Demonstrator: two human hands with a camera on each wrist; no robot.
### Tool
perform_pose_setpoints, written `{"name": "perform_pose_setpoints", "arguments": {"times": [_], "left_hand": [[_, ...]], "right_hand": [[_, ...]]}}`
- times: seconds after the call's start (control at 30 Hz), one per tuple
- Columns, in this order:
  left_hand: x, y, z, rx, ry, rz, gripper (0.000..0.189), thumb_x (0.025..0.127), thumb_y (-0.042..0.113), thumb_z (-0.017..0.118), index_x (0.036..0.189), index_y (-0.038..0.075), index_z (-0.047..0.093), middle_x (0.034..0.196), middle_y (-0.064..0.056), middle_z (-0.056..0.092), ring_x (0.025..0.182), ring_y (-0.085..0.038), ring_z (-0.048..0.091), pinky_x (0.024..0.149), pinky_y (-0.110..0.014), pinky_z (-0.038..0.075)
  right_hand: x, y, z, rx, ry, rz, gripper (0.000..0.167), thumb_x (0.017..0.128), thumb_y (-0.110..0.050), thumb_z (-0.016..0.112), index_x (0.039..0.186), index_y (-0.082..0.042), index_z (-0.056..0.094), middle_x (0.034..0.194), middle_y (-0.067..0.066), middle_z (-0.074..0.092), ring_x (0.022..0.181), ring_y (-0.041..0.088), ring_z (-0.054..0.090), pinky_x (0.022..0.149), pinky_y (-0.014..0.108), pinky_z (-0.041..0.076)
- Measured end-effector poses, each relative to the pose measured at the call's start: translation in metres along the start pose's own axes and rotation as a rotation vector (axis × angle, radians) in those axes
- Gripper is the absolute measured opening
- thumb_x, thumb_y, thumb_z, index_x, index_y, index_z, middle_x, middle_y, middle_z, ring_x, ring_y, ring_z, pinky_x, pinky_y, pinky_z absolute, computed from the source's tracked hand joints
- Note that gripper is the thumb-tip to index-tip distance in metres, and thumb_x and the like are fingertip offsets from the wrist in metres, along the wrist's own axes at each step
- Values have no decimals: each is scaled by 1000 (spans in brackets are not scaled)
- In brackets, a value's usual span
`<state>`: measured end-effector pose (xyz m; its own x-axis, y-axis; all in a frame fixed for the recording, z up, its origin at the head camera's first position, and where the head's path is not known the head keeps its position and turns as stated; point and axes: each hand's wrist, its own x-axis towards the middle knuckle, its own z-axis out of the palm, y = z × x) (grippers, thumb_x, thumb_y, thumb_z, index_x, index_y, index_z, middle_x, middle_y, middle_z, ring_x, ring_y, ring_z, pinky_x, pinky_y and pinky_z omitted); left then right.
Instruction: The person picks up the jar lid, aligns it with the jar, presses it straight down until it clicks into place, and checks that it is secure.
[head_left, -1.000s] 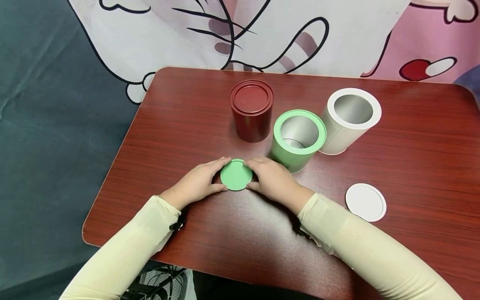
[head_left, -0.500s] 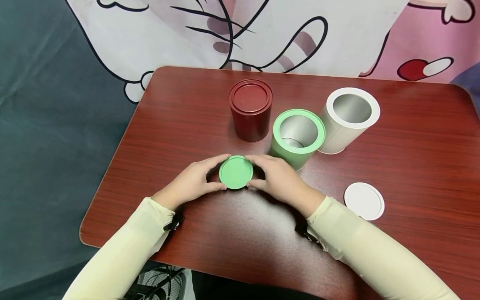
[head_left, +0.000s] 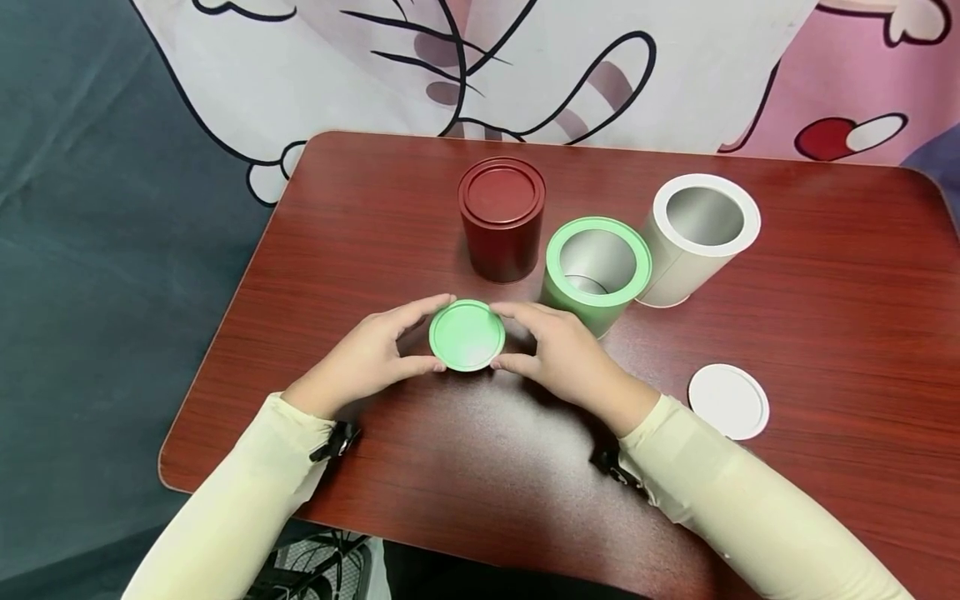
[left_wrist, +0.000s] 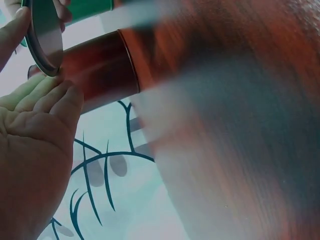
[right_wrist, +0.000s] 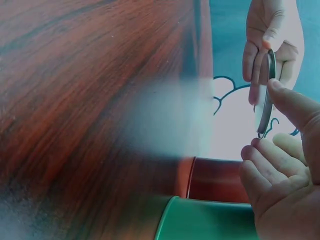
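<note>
Lid (right_wrist: 267, 107), round and thin, seen nearly edge-on; held between thumb and fingers of the right hand (right_wrist: 295, 185), palm showing, below and to the right of the lid in the view. Left hand (right_wrist: 275, 30), above the lid, thumb at its upper end. Red cylinder (right_wrist: 220, 181), part only, below and left of the lid. Green cylinder (right_wrist: 210, 220), cut by the frame, farther below the lid. Reddish wood-grained tabletop (right_wrist: 90, 100), blurred pale in part, left of the lid. White surface with dark outlines (right_wrist: 237, 125), behind the lid.

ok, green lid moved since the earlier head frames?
Yes: the green lid has shifted up-frame and slightly left, closer to the red can.
</note>
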<state>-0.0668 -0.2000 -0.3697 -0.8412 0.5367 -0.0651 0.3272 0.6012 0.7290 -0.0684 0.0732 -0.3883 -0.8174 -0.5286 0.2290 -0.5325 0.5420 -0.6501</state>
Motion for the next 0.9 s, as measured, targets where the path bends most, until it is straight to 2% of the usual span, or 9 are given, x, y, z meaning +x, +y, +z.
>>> {"name": "perform_pose_setpoints", "arguments": {"times": [0.37,0.63,0.9], "left_hand": [[-3,9,-8,-57,12,33,81,81,16,86,151,13,46,150,4,51,138,-15,46,112,-38,40],[-5,15,-12,-73,20,47,83,80,16,86,152,15,45,151,3,50,139,-15,46,112,-37,40],[-7,19,-15,-67,42,85,83,79,15,87,151,15,46,150,2,51,139,-16,47,112,-35,40]], "right_hand": [[-1,-9,-6,58,44,-7,62,76,-22,89,131,-7,64,122,7,71,109,24,67,92,40,54],[-3,-17,-13,64,63,-5,63,76,-22,90,131,-7,65,122,6,71,112,20,66,95,39,53],[-5,-23,-17,68,85,-14,62,76,-20,89,131,-7,65,122,7,71,109,24,67,92,40,53]]}}
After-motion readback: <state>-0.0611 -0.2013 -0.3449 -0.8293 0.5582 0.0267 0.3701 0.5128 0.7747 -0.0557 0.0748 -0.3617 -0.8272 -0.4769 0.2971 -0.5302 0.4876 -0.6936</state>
